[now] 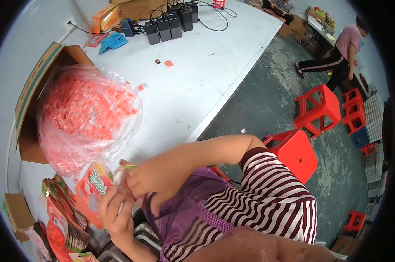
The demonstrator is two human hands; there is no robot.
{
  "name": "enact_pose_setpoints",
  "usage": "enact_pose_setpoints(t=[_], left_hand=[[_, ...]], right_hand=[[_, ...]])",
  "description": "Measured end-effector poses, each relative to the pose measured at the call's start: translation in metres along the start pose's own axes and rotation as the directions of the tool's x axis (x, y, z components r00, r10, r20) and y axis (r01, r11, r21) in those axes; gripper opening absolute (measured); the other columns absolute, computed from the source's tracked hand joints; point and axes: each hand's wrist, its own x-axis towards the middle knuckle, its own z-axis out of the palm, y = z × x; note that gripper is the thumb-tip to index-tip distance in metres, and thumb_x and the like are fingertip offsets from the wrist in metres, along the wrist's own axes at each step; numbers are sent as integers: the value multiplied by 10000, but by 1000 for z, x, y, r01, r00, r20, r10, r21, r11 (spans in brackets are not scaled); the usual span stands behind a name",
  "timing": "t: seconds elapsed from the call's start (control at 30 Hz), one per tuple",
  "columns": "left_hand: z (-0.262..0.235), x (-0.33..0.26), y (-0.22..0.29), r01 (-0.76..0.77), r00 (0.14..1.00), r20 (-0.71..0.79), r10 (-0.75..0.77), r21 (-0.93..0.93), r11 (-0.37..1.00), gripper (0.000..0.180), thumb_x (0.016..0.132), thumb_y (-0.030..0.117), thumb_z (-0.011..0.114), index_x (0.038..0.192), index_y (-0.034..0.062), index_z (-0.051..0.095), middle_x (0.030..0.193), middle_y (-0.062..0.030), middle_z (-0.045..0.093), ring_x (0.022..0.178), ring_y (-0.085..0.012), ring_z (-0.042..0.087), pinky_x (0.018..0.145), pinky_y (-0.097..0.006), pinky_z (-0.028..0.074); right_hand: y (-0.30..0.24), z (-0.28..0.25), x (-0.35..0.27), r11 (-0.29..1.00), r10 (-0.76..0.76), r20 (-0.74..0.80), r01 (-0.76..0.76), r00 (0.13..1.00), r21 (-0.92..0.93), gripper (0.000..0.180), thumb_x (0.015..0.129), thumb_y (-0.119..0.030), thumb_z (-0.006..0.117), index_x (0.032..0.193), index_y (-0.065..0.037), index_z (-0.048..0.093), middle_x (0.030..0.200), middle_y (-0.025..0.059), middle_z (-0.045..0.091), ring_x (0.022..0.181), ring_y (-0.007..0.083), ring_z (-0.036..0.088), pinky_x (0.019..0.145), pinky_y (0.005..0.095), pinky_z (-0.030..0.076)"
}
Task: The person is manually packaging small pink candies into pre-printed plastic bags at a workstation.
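My left hand (118, 214) is closed, its fingers curled around a small shiny pouch (120, 175) with a brownish-green edge. Against the same pouch, my right hand (158, 178) is closed too, fingers bent at its opening; the fingertips are partly hidden, so any piece in them cannot be made out. Just left of the hands lies a flat pink-red printed pouch (90, 198). Beyond them a big clear plastic bag (90, 113) bulges with small red wrapped pieces, leaning out of a tipped cardboard box (31, 105).
A stack of pouches (68, 218) stands at the near left. Black power packs with cables (169, 26) and a blue cloth (113, 42) sit at the table's far end. Red stools (293, 155) stand on the floor at right, where another person (348, 48) walks.
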Motion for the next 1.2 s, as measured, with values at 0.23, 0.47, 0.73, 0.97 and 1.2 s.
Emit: enact_pose_setpoints(t=[0.23, 0.47, 0.73, 0.97, 1.2], left_hand=[[5, -14, 14, 197, 977, -28, -211, -255, 947, 174, 575, -50, 669, 734, 21, 680, 1071, -197, 591, 1036, -364, 574, 860, -397, 483], [-4, -41, 34, 398, 895, 60, -442, -558, 728, 241, 516, -66, 682, 753, -29, 663, 1017, -214, 620, 959, -345, 619, 823, -380, 500], [-1, -35, 38, 275, 956, 33, -292, -451, 849, 169, 581, 52, 692, 744, 21, 661, 1048, -164, 627, 960, -328, 620, 801, -374, 514], [-5, -47, 35, 503, 863, 373, -340, -689, 521, 662, 605, 111, 781, 1209, 24, 523, 1293, -191, 481, 1166, -343, 495, 948, -364, 428], [18, -71, 40, 684, 730, 288, -620, -315, 659, 619, 721, 9, 674, 1293, 35, 441, 1267, -217, 484, 1144, -373, 492, 946, -381, 430]], right_hand=[[-19, 4, -7, 868, -203, -73, 145, 976, -475, 268, 714, -209, 653, 904, -28, 598, 945, 86, 515, 917, 258, 493, 809, 366, 423], [-35, 7, 1, 975, 221, 384, -201, 897, -93, 219, 748, -131, 594, 956, -63, 596, 1009, 43, 587, 985, 233, 547, 759, 353, 445], [-30, 19, -11, 966, -21, 103, 46, 995, -254, 258, 729, -62, 577, 987, -49, 586, 899, 104, 619, 891, 262, 603, 750, 389, 460], [-21, 32, -6, 979, 137, 316, -80, 939, -187, 303, 701, -33, 577, 999, 11, 550, 964, 119, 604, 971, 284, 576, 814, 406, 457], [-17, 42, 12, 895, 196, 148, -115, 969, -432, 206, 658, -25, 585, 862, 0, 590, 867, 118, 603, 894, 288, 582, 770, 373, 475]])
